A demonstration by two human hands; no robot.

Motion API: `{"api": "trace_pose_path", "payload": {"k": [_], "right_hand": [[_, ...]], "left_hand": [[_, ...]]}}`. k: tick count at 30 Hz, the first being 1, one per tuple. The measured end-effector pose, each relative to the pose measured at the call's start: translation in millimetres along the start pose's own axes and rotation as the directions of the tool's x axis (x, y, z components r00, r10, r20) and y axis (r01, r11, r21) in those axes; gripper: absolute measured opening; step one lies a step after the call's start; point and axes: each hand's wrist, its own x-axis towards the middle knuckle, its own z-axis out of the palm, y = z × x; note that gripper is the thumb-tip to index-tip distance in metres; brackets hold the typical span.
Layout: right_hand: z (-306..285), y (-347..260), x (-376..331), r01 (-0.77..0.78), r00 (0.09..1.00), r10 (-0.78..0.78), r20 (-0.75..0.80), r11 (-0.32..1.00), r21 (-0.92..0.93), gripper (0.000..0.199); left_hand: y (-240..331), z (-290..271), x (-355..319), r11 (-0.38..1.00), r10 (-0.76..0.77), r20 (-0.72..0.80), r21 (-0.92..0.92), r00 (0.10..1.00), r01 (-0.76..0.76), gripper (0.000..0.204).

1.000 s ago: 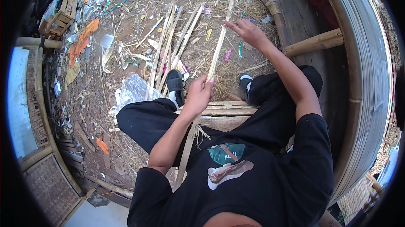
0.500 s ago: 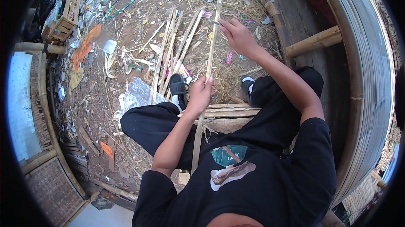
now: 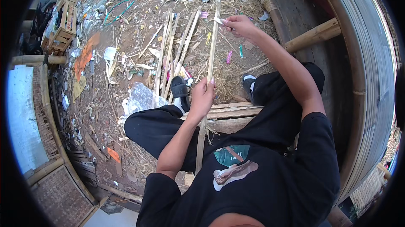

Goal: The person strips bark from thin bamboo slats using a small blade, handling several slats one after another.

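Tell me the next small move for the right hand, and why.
I'd probably ease the right hand slightly toward the far end of the wooden strip. The left hand grips the strip nearer the body, so that direction leads away from it. A small pale piece, too small to identify, shows by the right fingertips, so go gently.
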Motion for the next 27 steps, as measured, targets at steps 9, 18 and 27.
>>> {"api": "trace_pose_path", "payload": {"k": [9, 18, 27], "right_hand": [[10.0, -1.7, -8.1, -0.067, 0.983, 0.072, 0.171, 0.997, -0.035, 0.02], [-1.6, -2.5, 0.7, -0.148, 0.98, 0.142, 0.136, 0.989, 0.031, 0.018], [-6.8, -2.8, 0.6, -0.095, 0.995, 0.095, -0.037, 0.995, -0.002, 0.018]], "left_hand": [[13.7, -2.0, -3.5, 0.997, -0.055, 0.004, -0.053, 0.998, 0.055, 0.031], [6.9, 2.2, -4.6, 0.999, -0.034, -0.039, 0.029, 0.999, 0.035, 0.03], [0.3, 1.0, -5.2, 0.984, 0.041, -0.087, 0.178, 0.995, -0.025, 0.032]]}}
